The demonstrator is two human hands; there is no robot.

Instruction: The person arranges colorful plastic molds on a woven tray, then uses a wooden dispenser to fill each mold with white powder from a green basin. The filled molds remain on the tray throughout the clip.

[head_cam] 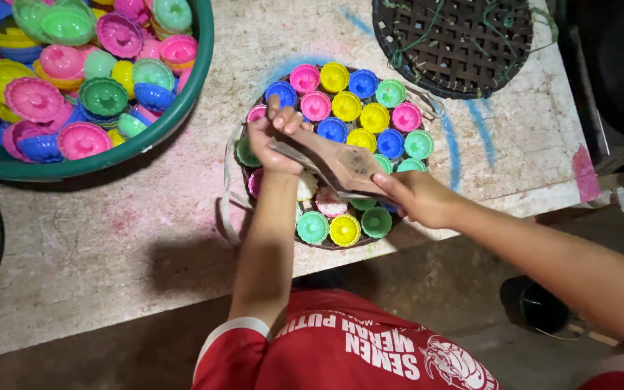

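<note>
Both hands (276,141) (417,196) grip wooden scraper (341,162) over moulds (348,105).

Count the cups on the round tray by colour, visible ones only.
Green cups: 8
Pink cups: 6
Yellow cups: 5
Blue cups: 4
Total: 23 showing on the tray. These are minimums, because the left hand, the right hand and the flat tool they hold hide others.

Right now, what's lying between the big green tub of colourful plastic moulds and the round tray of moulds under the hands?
Head view: only bare, pink-stained concrete tabletop lies between the green tub and the round tray, plus a pale strap hanging off the tray's edge.
</note>
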